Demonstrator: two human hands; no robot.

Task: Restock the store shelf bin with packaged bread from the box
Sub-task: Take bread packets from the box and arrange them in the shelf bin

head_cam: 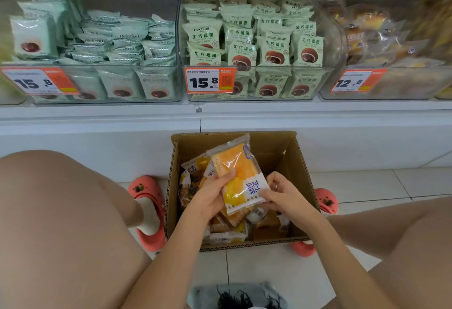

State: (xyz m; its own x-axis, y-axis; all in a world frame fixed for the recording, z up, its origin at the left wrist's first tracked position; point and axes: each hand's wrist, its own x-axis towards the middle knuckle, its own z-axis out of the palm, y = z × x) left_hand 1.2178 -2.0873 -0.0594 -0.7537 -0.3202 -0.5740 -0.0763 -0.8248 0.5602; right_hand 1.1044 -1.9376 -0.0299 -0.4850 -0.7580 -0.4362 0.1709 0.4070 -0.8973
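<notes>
An open cardboard box [278, 152] stands on the floor below the shelf, with several yellow packaged breads [232, 225] lying in it. Over the box I hold a small stack of yellow bread packets [238, 174] tilted upright. My left hand [210, 193] grips the stack from its left side, thumb on the front packet. My right hand [283, 193] pinches the lower right corner of the front packet. The clear shelf bin [391, 88] at the upper right, tagged 12.8, holds similar yellowish bread packets.
Two clear bins with green packets [254, 39] fill the left and middle of the shelf, both tagged 15.8. My bare knees flank the box, and pink clogs [146, 196] rest on the white tiled floor beside it.
</notes>
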